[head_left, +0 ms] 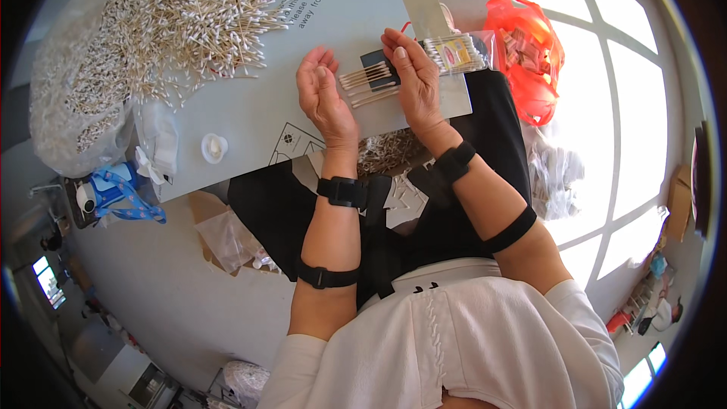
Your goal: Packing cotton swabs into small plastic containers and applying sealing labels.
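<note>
A small row of cotton swabs (367, 85) with wooden sticks and white tips lies on the grey table, between my two hands. My left hand (326, 102) is at their left, cupped with its palm turned inward and nothing visible in it. At their right end my right hand (416, 79) has its thumb and fingers apart, close to or touching the stick ends; its far side is hidden. A dark flat block (374, 59) lies just beyond and partly under the swabs. Past my right hand sits a clear plastic packet of swabs (454, 53) with a yellow label.
A large heap of loose swabs (204, 15) spills from a clear bag (53, 129) at the left. A small white cup (214, 148) stands near the table's front edge. A blue bottle with a strap (113, 189) is at the far left. An orange-red bag (522, 53) is at the right.
</note>
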